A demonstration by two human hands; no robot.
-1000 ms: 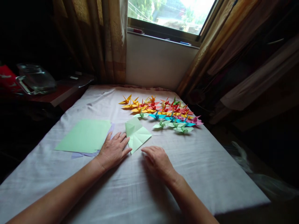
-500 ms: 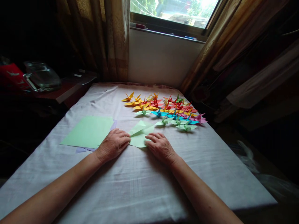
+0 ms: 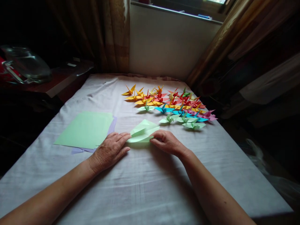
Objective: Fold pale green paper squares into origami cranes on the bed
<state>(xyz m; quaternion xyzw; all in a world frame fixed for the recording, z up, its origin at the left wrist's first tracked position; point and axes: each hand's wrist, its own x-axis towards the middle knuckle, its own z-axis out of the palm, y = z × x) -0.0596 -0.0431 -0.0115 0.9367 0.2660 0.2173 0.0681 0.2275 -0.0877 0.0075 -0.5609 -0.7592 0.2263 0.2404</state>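
A pale green sheet of origami paper (image 3: 144, 129), partly folded and creased, lies on the white cloth between my hands. My left hand (image 3: 113, 147) rests on the cloth with fingers stretched out, its fingertips touching the paper's left corner. With thumb and fingers pinched, my right hand (image 3: 166, 141) grips the paper's near right edge, which is slightly lifted. Left of my left hand lies a stack of flat green paper (image 3: 86, 129), with purple paper (image 3: 112, 125) showing from beneath it.
Several folded paper cranes in yellow, red, blue, pink and green stand in rows beyond my hands, a light green crane (image 3: 194, 125) among the nearest. A glass jar (image 3: 27, 64) stands on a dark side table (image 3: 56, 89) at the left. The white tablecloth (image 3: 131, 193) reaches the table's right edge.
My right hand has closed from loose fingers into a pinch on the paper's edge, lifting it a little. My left thumb has spread away from its fingers. The view has tilted down.
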